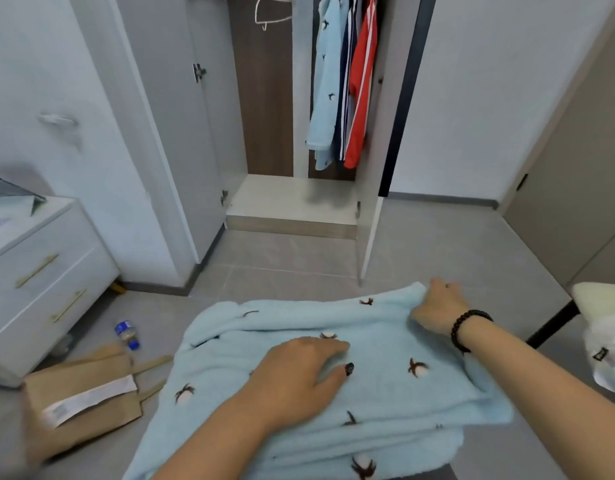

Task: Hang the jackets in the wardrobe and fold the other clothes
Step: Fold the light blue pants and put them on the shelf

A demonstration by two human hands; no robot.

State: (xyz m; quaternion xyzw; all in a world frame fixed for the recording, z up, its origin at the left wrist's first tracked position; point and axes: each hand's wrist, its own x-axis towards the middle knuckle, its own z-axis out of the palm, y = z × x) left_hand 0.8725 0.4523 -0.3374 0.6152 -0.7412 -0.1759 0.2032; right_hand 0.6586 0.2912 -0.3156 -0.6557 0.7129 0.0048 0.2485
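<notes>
Fleece garment [385,344] is soft, floppy, light. Your left hand [299,375] presses it flat, fingers extended; right hand [437,306] pinches the 1 o'clock corner. Fold from corners.

The left hand [299,372] presses flat on a light blue fleece garment [385,403] while the right hand [437,306] grips its far corner, facing an open wardrobe [292,202] where jackets [344,81] hang, a bottle [127,334] on the floor.
</notes>
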